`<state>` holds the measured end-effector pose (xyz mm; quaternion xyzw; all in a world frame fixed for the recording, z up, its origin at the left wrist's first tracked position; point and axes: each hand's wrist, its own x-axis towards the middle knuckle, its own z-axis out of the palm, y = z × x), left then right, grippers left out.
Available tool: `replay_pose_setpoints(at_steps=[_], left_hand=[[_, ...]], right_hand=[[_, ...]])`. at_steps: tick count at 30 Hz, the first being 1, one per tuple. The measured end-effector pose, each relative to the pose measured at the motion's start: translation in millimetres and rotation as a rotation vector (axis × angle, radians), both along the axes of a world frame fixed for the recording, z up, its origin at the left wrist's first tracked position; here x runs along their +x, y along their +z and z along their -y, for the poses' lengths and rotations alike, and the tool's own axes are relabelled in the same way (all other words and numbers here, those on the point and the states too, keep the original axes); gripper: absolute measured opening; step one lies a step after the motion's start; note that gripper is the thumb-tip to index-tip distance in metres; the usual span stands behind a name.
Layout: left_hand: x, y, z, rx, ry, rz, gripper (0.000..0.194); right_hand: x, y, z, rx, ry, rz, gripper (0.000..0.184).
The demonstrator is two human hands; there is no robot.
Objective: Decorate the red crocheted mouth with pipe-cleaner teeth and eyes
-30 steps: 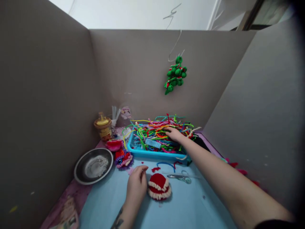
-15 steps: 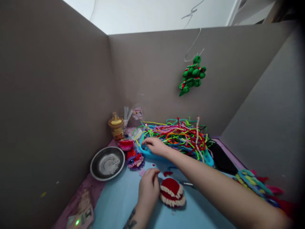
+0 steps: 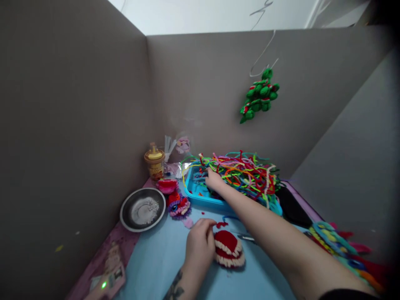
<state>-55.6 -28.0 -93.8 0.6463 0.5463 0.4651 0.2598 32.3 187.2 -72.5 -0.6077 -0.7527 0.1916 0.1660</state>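
My right hand [image 3: 214, 180] reaches into the left half of a blue plastic tray [image 3: 200, 200]. Its fingers are apart, partly hidden beside a tangled pile of colourful pipe cleaners [image 3: 243, 177]. On the blue tabletop, my left hand [image 3: 200, 243] is loosely bent, thumb and fingers apart, with nothing visible in it. Just right of it lies a rounded red fuzzy piece with cream ruffled edges [image 3: 228, 249]. Small red scraps [image 3: 221, 225] are behind that piece, and a metal tool [image 3: 246, 238], partly hidden by my right forearm, lies close by.
A metal bowl [image 3: 128, 221] with small clear bits stands left, near pink and purple fuzzy pieces [image 3: 178, 205] and a brown cup [image 3: 155, 164]. A green fuzzy ornament [image 3: 260, 98] hangs on the back panel. At right are a black flat object [image 3: 293, 206] and a colourful fuzzy piece [image 3: 333, 241].
My right hand has moved rightward and farther into the tray. The pipe cleaners have shifted right, baring the tray's left floor. My left hand stays beside the red piece. The view has tilted slightly.
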Motion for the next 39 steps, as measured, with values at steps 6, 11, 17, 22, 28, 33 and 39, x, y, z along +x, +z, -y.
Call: replay_pose_setpoints(at_steps=[6, 11, 17, 22, 28, 33, 39], left_hand=[[-1, 0.2, 0, -0.021, 0.016, 0.006, 0.029], [-1, 1.4, 1, -0.035, 0.005, 0.01, 0.028], [0, 2.9, 1, -0.028, -0.011, 0.022, 0.029], [-1, 1.9, 0, -0.024, 0.007, 0.019, 0.029], [0, 0.3, -1, -0.02, 0.0, 0.01, 0.028], [2, 1.0, 0, -0.019, -0.007, 0.014, 0.029], [2, -1.4, -1, -0.045, -0.001, 0.007, 0.028]], right_hand=[[-4, -6.5, -15, -0.104, 0.012, -0.021, 0.08], [2, -3.0, -12, -0.121, 0.065, -0.088, 0.044], [7, 6.2, -9, -0.068, -0.006, -0.151, 0.045], [4, 5.9, -16, -0.075, -0.078, -0.061, 0.019], [6, 3.7, -23, -0.051, -0.091, 0.123, 0.015], [0, -4.9, -20, -0.049, -0.129, 0.19, 0.031], [-9, -8.4, -21, -0.048, -0.176, 0.209, 0.034]])
